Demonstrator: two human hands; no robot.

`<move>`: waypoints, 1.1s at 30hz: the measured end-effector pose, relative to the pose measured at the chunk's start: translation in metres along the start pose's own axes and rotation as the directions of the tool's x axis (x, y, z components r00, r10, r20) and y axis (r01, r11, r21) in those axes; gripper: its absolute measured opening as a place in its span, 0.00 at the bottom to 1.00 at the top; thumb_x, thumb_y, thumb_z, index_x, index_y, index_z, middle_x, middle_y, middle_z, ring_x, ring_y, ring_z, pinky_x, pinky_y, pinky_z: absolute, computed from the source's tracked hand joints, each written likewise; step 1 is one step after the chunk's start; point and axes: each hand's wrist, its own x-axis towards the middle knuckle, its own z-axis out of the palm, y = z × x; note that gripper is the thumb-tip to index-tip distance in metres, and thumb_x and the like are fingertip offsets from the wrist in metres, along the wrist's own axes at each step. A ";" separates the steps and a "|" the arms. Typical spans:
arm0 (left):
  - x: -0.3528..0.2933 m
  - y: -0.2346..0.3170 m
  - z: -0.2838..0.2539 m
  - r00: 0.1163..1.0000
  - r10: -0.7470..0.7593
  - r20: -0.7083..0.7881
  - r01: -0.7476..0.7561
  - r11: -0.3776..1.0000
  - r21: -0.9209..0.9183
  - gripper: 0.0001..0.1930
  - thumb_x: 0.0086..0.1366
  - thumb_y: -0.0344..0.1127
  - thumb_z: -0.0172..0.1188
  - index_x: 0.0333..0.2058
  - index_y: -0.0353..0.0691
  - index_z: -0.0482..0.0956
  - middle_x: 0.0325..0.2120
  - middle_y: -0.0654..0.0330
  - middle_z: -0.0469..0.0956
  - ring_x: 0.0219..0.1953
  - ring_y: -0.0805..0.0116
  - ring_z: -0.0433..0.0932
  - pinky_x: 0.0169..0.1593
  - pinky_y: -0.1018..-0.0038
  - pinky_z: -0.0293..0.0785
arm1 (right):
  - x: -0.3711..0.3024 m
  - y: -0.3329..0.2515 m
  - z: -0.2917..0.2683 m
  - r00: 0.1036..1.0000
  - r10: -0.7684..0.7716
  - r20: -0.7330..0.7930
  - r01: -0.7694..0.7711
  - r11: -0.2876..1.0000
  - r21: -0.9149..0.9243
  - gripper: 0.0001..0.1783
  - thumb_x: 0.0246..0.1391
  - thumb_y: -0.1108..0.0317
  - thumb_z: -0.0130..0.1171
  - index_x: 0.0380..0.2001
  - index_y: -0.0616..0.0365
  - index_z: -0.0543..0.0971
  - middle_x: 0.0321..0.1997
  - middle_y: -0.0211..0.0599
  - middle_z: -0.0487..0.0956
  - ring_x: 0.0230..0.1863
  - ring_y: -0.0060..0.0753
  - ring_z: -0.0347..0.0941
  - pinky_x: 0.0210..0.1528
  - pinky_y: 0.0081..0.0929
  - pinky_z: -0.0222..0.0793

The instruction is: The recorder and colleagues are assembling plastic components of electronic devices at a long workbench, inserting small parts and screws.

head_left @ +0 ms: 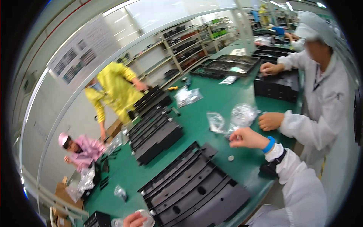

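Two hands in view — the right hand (245, 138), blue wristband on, hovers over the green table (196, 125), fingers pinched around a small silvery part. Just below it, a small round metal disc (231, 158) lies on the tabletop beside the stack of black moulded trays (193, 189). Down at the lower edge, the left hand (134, 219) grips a clear plastic bag (146, 216). Crumpled clear bags (242, 115) sit just beyond the right hand, near a co-worker's fist (270, 121).

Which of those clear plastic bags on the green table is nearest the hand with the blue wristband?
The crumpled clear bag just beyond the right hand, close to its knuckles. The flatter bag lies further left, and the bag pile sits much farther up the table.
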 end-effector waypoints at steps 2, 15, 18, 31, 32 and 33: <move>0.023 0.023 0.011 0.975 0.212 0.065 -0.208 0.977 -0.054 0.12 0.57 0.22 0.59 0.41 0.36 0.76 0.45 0.53 0.73 0.39 0.64 0.75 0.40 0.74 0.72 | -0.005 0.017 -0.011 0.889 0.239 -0.390 -0.071 0.914 0.399 0.12 0.52 0.67 0.62 0.37 0.62 0.76 0.28 0.26 0.75 0.27 0.14 0.69 0.28 0.16 0.66; 0.092 0.063 0.116 0.868 0.345 0.357 -0.130 0.853 -0.506 0.06 0.63 0.27 0.57 0.38 0.33 0.78 0.24 0.60 0.78 0.23 0.77 0.73 0.28 0.80 0.68 | -0.036 0.049 -0.061 0.794 0.195 -0.575 -0.332 0.933 -0.142 0.08 0.46 0.74 0.52 0.28 0.67 0.78 0.33 0.53 0.77 0.38 0.54 0.74 0.42 0.40 0.70; 0.094 0.062 0.128 0.842 0.280 0.461 0.063 0.799 -0.598 0.07 0.63 0.28 0.56 0.38 0.32 0.77 0.25 0.61 0.79 0.25 0.77 0.73 0.30 0.81 0.70 | -0.036 0.070 -0.058 0.816 0.125 -0.564 -0.249 0.957 -0.148 0.09 0.48 0.73 0.52 0.32 0.65 0.78 0.35 0.49 0.78 0.41 0.48 0.74 0.43 0.35 0.69; 0.094 0.054 0.118 0.835 0.259 0.486 0.183 0.701 -0.689 0.07 0.63 0.29 0.57 0.40 0.35 0.78 0.27 0.61 0.78 0.28 0.76 0.75 0.32 0.82 0.70 | -0.084 0.051 -0.081 0.864 0.305 -0.402 -0.441 0.843 -0.308 0.06 0.43 0.72 0.60 0.26 0.64 0.80 0.29 0.47 0.79 0.32 0.48 0.76 0.37 0.38 0.71; 0.094 0.057 0.114 0.803 0.345 0.485 0.071 0.754 -0.653 0.08 0.63 0.29 0.58 0.40 0.36 0.77 0.27 0.59 0.78 0.27 0.74 0.75 0.32 0.80 0.70 | -0.094 0.059 -0.080 0.876 0.301 -0.377 -0.436 0.830 -0.349 0.06 0.42 0.72 0.62 0.26 0.63 0.80 0.28 0.47 0.78 0.32 0.47 0.76 0.37 0.38 0.71; 0.091 0.060 0.115 0.767 0.387 0.512 -0.009 0.804 -0.595 0.08 0.62 0.30 0.58 0.40 0.36 0.77 0.27 0.58 0.77 0.27 0.69 0.76 0.32 0.78 0.70 | -0.103 0.065 -0.081 0.876 0.323 -0.358 -0.444 0.830 -0.337 0.07 0.40 0.73 0.64 0.26 0.63 0.80 0.28 0.46 0.78 0.32 0.47 0.75 0.37 0.38 0.71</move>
